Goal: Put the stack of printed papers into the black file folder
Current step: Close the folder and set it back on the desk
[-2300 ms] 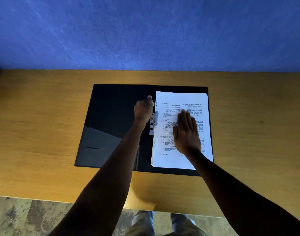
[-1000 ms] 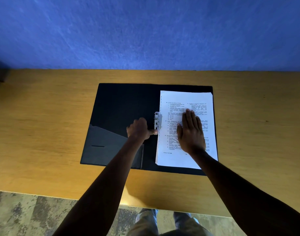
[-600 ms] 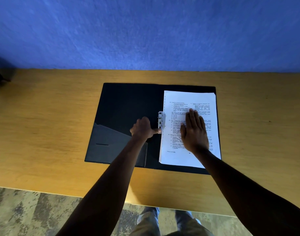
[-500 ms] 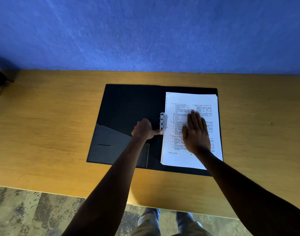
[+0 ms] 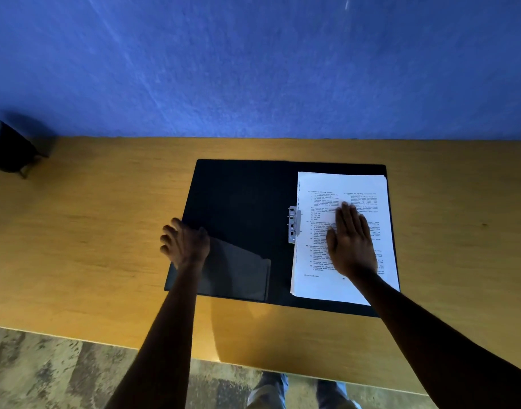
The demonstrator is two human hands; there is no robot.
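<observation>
Blue wall [image 5: 253, 69], faintly streaked and matte, rises behind a wooden table [image 5: 90, 231] with fine, warm yellow-brown grain. Mottled flooring shows below the table's near edge. At the far left corner stands a dark, boxy object [image 5: 8, 146], too dim to identify.

Lying open and flat on the table is the folder [image 5: 241, 196], a thin black rectangle with a dull surface. Its left cover carries a slanted, semi-transparent pocket [image 5: 238, 270] at the near corner, cut on a diagonal. Along the spine sits a small metal clip [image 5: 293, 224], silvery and narrow, lying along the left edge of the papers.

On the folder's right half rests the papers [image 5: 342, 184], a white stack printed in two columns of small text, its sheets slightly fanned at the far right corner. Black folder shows as a border around the stack's far and near edges.

Flat on the top sheet lies the right hand [image 5: 352, 243], palm down, fingers straight and close together, thumb set out toward the clip. At the folder's left edge is the left hand [image 5: 185, 243], fingers curled loosely at the cover's rim, beside the pocket; whether they grip the edge is unclear.
</observation>
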